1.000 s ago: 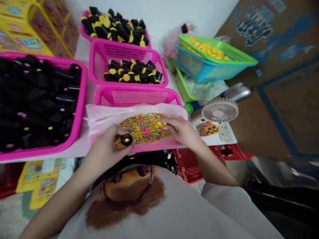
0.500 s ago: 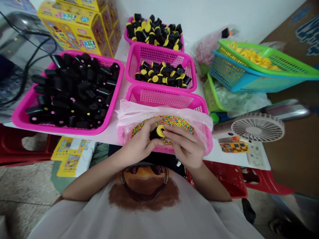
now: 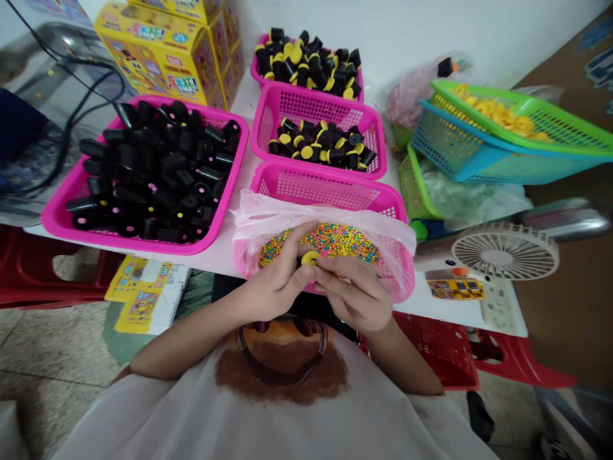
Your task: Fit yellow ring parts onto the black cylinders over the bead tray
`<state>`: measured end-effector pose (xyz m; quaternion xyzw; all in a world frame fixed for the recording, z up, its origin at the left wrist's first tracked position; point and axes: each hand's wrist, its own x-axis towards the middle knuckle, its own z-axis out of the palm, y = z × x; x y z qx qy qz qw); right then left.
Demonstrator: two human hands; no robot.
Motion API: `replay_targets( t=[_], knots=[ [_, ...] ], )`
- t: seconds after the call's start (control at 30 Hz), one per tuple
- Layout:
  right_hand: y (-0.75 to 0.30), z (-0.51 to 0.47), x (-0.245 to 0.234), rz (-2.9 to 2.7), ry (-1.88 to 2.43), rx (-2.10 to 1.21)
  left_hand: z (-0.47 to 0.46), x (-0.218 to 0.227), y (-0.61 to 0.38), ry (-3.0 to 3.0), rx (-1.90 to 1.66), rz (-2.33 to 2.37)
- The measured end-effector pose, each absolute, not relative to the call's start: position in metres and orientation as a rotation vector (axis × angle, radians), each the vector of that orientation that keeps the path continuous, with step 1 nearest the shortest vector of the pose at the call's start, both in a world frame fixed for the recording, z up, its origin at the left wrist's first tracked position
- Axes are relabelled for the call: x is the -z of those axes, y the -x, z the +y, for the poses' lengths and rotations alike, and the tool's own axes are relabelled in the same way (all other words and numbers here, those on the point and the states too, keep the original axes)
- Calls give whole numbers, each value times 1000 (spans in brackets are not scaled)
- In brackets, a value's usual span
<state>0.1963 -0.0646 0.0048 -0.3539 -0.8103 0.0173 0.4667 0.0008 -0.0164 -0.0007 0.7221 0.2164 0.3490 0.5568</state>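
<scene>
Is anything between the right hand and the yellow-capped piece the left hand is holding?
Nothing visible stands between them: the right hand sits right beside the yellow-capped piece, which the left hand grips over the colored beads.

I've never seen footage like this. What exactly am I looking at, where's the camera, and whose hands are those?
This camera is worn on a person's head and looks forward and down, so the hands and shirt front are their own. The left hand and right hand together hold a small black cylinder with a yellow end. Below them is a pink basket lined with a plastic bag and filled with tiny multicoloured balls. On the white table are another pink basket of black cylinders and a small desk fan.
</scene>
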Motion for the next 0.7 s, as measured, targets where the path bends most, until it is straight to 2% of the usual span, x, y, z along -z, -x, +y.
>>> replay_targets(
  t=[0.17, 0.33, 0.57, 0.7],
  knots=[
    [-192, -62, -4, -1921, 930, -377, -26, 8, -11, -1108, -733, 475],
    [-185, -60, 3, -1862, 938, -389, -27, 2, -27, -720, -655, 497],
    [-158, -69, 16, -1587, 1089, -237, -27, -15, -37, -636, -605, 602],
    [-167, -68, 10, -1545, 1019, -349, -34, -5, -37, -762, -672, 519]
  ],
)
